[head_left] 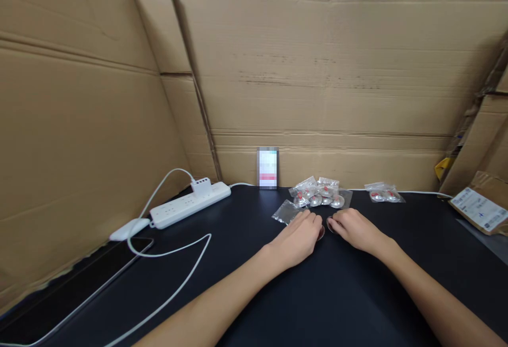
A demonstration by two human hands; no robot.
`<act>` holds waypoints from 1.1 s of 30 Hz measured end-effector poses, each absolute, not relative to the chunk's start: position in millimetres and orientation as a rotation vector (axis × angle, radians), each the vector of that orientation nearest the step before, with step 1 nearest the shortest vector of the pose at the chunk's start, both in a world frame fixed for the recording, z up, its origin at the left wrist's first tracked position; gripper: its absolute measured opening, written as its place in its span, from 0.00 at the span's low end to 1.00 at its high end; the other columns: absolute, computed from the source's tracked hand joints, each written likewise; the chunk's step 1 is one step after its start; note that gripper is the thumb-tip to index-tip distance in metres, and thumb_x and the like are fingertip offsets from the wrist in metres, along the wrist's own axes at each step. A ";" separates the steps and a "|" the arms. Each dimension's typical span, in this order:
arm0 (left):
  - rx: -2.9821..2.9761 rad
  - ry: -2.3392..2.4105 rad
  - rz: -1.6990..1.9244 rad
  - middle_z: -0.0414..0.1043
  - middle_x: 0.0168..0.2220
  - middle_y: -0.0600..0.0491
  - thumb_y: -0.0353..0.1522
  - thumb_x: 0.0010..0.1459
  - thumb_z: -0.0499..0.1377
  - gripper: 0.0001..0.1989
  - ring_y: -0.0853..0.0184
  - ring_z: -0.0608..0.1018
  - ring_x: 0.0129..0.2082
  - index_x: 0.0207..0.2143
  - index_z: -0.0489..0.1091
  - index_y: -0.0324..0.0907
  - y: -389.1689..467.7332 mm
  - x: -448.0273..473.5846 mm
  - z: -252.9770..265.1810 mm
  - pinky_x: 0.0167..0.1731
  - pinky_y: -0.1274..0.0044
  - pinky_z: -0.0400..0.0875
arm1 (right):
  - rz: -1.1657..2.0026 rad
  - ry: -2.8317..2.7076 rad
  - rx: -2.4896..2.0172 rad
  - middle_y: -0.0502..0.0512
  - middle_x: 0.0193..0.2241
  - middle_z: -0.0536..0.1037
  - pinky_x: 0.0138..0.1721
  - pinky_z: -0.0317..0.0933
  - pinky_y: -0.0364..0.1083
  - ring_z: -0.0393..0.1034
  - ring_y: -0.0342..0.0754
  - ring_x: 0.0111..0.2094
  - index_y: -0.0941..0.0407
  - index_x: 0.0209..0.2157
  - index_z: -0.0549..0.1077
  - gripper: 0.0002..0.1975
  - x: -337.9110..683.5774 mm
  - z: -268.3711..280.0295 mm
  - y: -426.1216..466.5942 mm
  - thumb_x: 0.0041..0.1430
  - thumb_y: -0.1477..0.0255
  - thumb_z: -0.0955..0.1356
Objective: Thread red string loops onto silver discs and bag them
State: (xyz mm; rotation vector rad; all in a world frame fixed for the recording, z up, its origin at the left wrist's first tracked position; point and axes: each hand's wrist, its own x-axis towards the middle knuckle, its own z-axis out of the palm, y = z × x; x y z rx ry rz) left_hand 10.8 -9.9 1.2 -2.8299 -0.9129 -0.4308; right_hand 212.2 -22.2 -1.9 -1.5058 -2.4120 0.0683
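My left hand (297, 238) rests low over the black table, its fingers curled on a small round disc (321, 233) whose dark reddish edge shows past the fingertips. Just to the right, my right hand (354, 229) pinches a similar round disc (329, 225) by its edge. A small gap separates the two discs. Behind the left fingers lies a flat clear plastic bag (286, 211), partly covered by that hand. Beyond both hands sits a pile of clear bags with silvery round pieces (317, 194) marked in red.
Another bag of silvery round pieces (384, 194) lies farther right. A phone (268, 168) leans against the cardboard wall (317, 72). On the left are a white power strip (190, 205), a loose white cable (190, 273) and a dark flat device (79, 289). A labelled package (480, 209) stands right.
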 end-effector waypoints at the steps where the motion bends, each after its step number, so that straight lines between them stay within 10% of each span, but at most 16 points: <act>1: -2.811 -0.910 -0.433 0.70 0.33 0.47 0.29 0.66 0.47 0.10 0.60 0.71 0.35 0.33 0.65 0.39 -9.5 11.3 1.4 0.39 0.70 0.66 | 0.066 -2.404 -1.498 0.56 0.27 0.76 0.33 0.55 0.42 0.71 0.47 0.30 0.56 0.25 0.68 0.17 212.7 -2.0 -22.1 0.68 0.70 0.58; 33: -2.874 -0.883 -0.405 0.68 0.34 0.48 0.22 0.59 0.51 0.09 0.60 0.68 0.39 0.33 0.69 0.39 -16.7 8.6 13.7 0.40 0.70 0.65 | 0.206 -2.324 -1.464 0.55 0.30 0.79 0.36 0.60 0.42 0.74 0.47 0.33 0.56 0.33 0.77 0.14 218.7 5.6 -24.6 0.58 0.81 0.61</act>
